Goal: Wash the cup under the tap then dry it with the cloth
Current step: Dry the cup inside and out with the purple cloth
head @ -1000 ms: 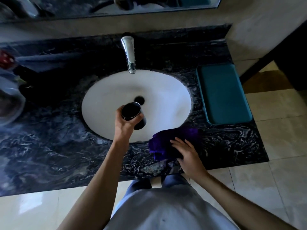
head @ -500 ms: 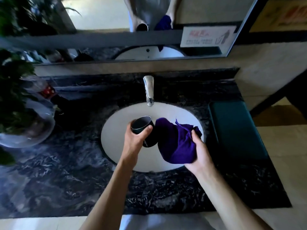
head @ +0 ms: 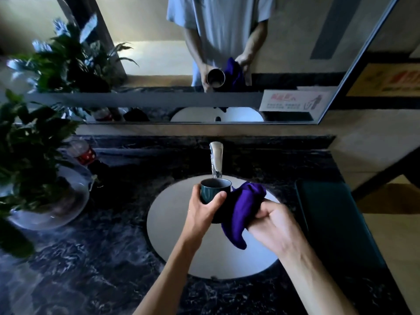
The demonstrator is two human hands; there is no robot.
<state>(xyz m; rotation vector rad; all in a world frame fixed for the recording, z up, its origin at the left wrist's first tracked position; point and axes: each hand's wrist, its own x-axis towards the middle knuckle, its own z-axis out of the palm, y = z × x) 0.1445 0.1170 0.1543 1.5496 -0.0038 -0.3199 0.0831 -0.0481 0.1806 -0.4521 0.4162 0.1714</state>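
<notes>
A dark teal cup (head: 212, 189) is held above the white sink basin (head: 168, 223), its mouth up and just below the chrome tap (head: 216, 161). My left hand (head: 203, 211) is wrapped around the cup's side. A purple cloth (head: 243, 212) hangs bunched in my right hand (head: 275, 226), pressed against the cup's right side. No water is seen running from the tap.
The black marble counter (head: 95, 264) surrounds the basin. A teal tray (head: 331, 219) lies on the right. A potted plant in a glass bowl (head: 41, 169) and a bottle (head: 83, 153) stand at the left. A mirror (head: 204, 53) on the wall reflects my hands.
My right hand picked the purple cloth up from the counter's front edge and brought it against the cup. The left hand raised the cup toward the tap. The view tilted up.
</notes>
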